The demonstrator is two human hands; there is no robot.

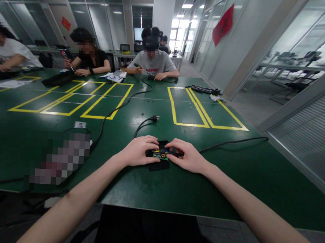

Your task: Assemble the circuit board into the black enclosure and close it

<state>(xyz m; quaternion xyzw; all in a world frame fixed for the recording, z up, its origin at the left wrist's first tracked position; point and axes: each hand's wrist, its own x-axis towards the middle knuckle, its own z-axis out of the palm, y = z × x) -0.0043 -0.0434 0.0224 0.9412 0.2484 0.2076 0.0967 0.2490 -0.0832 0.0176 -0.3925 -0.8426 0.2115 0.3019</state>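
A small green circuit board (157,155) with copper coils and a black component lies between my hands, over black plastic casing pieces (159,166). My left hand (140,151) holds the left end of the board, thumb at its lower edge and fingers curled above. At the other end, my right hand (189,157) pinches the right side of the board, where a black cable end passes under the fingers. A black power cord with a plug (154,118) rests beyond my left hand. Another black cable (233,141) runs off to the right.
On the green table (131,185), a blurred-out item (63,159) lies at left beside a long black cable. Yellow tape rectangles mark the far half. A folded black tripod (204,90) is at far right. Several people sit across the table; one in a grey shirt (155,62) handles a tool.
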